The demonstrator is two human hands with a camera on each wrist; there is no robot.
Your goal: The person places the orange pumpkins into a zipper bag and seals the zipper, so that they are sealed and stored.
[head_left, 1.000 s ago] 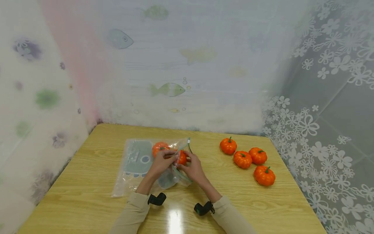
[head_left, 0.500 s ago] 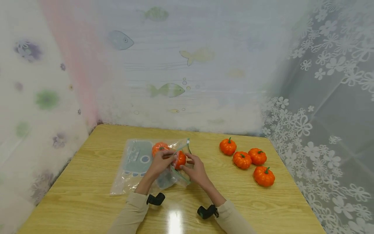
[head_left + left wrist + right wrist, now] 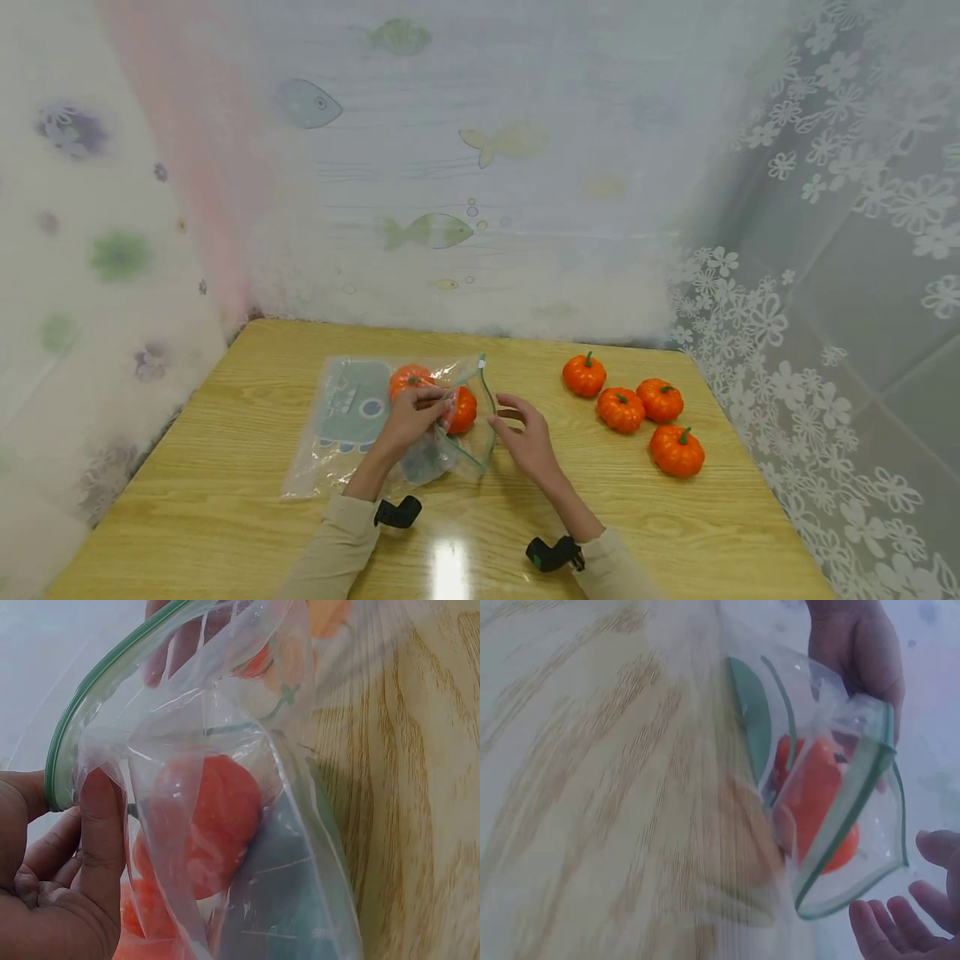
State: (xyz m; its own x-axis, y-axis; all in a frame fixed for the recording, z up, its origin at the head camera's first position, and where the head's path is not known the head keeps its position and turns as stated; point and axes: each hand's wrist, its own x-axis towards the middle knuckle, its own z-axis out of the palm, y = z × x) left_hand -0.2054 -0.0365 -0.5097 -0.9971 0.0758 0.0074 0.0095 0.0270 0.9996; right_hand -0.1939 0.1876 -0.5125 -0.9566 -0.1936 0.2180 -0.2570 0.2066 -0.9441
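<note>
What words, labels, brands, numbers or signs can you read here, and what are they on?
No readable text anywhere.
Plastic bag: pale marks on its printed patch might be lettering, but they're too small and blurred to read.
Orange pumpkins: no writing visible.
Backdrop: fish pictures, no words visible.

A clear plastic bag point(image 3: 356, 400) with a blue-green scallop-edged print lies on the desk point(image 3: 202, 483), its green-edged mouth point(image 3: 851, 814) gaping toward the right. The left grip point(image 3: 408, 417) pinches the film at the mouth; the right grip point(image 3: 528, 433), fingers loosely bent, is beside the rim, contact unclear. Inside, one glossy orange pumpkin point(image 3: 462, 411) sits just within the mouth, another pumpkin point(image 3: 408, 379) deeper behind the film.
</note>
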